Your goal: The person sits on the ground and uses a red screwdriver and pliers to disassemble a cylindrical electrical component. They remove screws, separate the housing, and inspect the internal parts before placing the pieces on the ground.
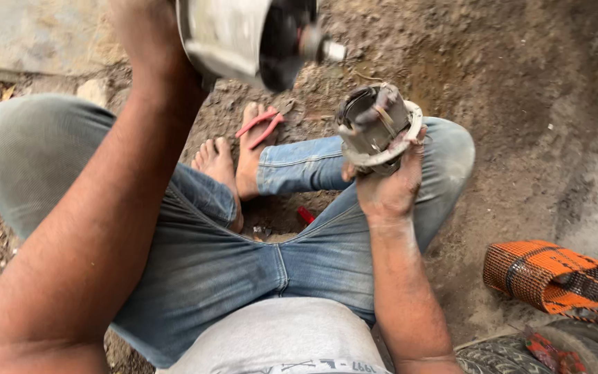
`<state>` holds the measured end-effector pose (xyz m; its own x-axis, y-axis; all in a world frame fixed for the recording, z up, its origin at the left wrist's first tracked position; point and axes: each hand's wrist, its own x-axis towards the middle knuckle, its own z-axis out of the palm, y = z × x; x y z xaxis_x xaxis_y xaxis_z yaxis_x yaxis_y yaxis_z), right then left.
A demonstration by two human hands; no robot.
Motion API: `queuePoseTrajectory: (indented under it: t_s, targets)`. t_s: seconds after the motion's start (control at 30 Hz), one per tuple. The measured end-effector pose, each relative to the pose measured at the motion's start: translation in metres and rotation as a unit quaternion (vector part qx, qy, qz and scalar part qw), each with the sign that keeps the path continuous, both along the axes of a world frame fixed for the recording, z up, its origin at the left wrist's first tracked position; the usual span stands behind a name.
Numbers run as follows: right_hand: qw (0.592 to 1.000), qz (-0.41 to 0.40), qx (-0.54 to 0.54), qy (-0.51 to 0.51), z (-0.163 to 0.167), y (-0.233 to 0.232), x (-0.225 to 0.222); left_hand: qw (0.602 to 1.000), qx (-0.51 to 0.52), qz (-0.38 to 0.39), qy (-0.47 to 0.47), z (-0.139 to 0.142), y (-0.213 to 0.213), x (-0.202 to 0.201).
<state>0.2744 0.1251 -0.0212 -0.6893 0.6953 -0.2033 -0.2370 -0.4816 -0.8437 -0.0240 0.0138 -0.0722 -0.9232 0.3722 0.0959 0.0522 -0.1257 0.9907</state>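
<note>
Right, person sits cross-legged on bare dirt ground (520, 104), blue jeans, barefoot, red flip-flop (261, 126) by the feet. Right hand (387, 185) is raised above the right knee, fingers wrapped from below around a round grey metal housing (376, 125): cylindrical, dirty, with a flange ring at its base that rests against the fingertips, open end tilted up and to the left. Grip is closed on it. Left hand is mostly out of frame at the top edge; only the left forearm (98, 228) and wrist show, so can't tell how the fingers sit. It meets a larger grey metal body (226, 31) held high near the camera, with a dark round face and a short shaft stub (327, 48) pointing right, toward the housing. The two parts are apart, shaft end just above and left of the housing. A small red object (306, 215) lies on the ground between the legs. Orange woven mesh bag (548, 273) lies at lower right, beside a tyre (513, 353) at the bottom edge.
</note>
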Motion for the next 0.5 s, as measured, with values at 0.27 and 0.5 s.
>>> queuePoseTrajectory:
  t_s: [0.27,0.5]
  targets:
    - [0.997,-0.021,-0.04,0.063,0.006,0.0,0.008,0.976,-0.112,0.018,0.187,-0.013,0.012,0.009]
    - [0.995,-0.029,-0.038,0.092,0.0,0.009,0.011,0.922,0.258,-0.078,-0.277,0.001,0.015,0.002]
